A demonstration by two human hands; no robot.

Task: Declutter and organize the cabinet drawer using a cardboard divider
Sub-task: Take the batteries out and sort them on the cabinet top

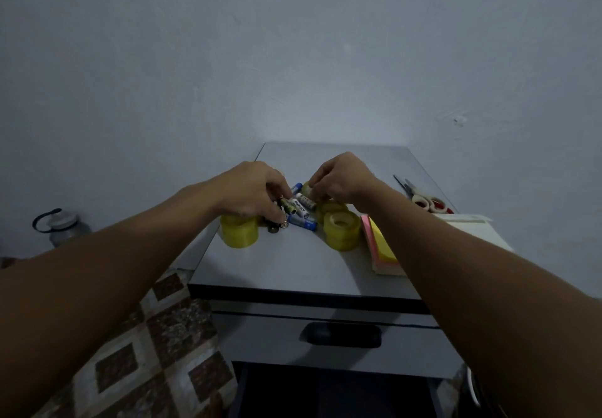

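While the drawer's contents lie out on the cabinet top (293,264), sorting looks at an early stage.
Left hand (250,189) pinches a battery (289,206); right hand (342,180) curls its fingers round a small tape roll (307,188). Larger tape rolls (342,228), sticky notes (381,245) and scissors (423,201) lie nearby. The drawer (260,336) is closed; no divider can be made out.

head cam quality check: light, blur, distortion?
Head view: dim, bluish and underexposed, with no glare. Wide-angle stretch swells the forearms toward the lower corners. Print on the batteries shows but is too soft to read. The right arm throws a soft shadow on the cabinet top.
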